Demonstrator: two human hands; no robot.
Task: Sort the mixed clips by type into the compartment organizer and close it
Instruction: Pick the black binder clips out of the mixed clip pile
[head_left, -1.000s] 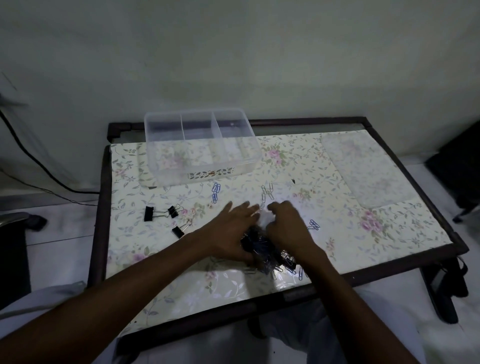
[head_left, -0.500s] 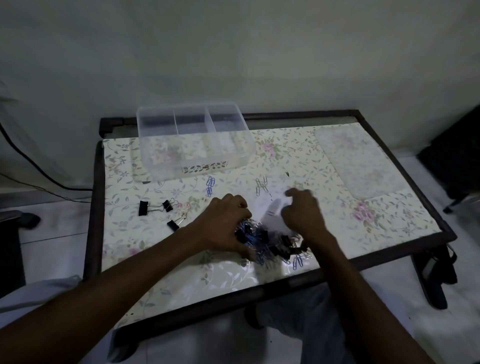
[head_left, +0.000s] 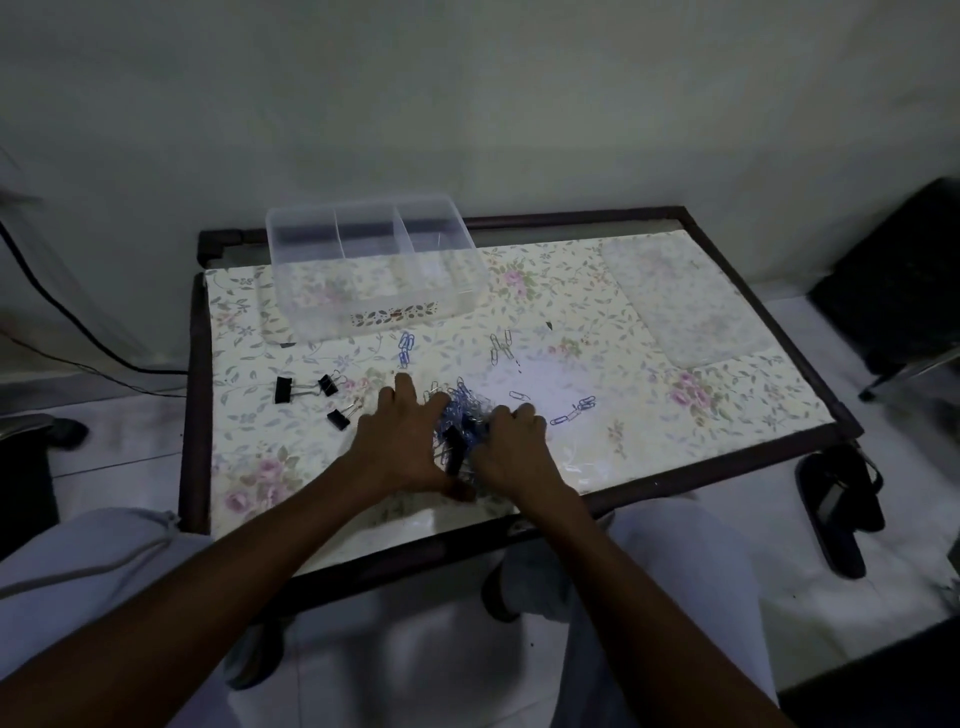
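A mixed pile of blue paper clips and black binder clips (head_left: 464, 422) lies near the table's front edge. My left hand (head_left: 402, 441) rests flat against its left side, fingers spread and mostly straight. On the pile's right side is my right hand (head_left: 514, 449), fingers curled into the clips; what they hold is hidden. The clear compartment organizer (head_left: 374, 270) stands open and empty at the back left. Its clear lid (head_left: 680, 306) lies flat at the back right. Three black binder clips (head_left: 322, 395) lie left of my left hand. Loose paper clips (head_left: 406, 347) are scattered past the pile.
The floral-covered table (head_left: 270, 467) has a dark raised frame. A crumpled clear plastic bag (head_left: 545, 387) lies just right of the pile. A dark cable (head_left: 62, 322) runs along the floor at left, and dark sandals (head_left: 836, 509) sit at right. My knees are under the front edge.
My right hand came back left onto the pile and curled into it. My left hand opened and spread against the pile's left side. More loose paper clips show right of the pile.
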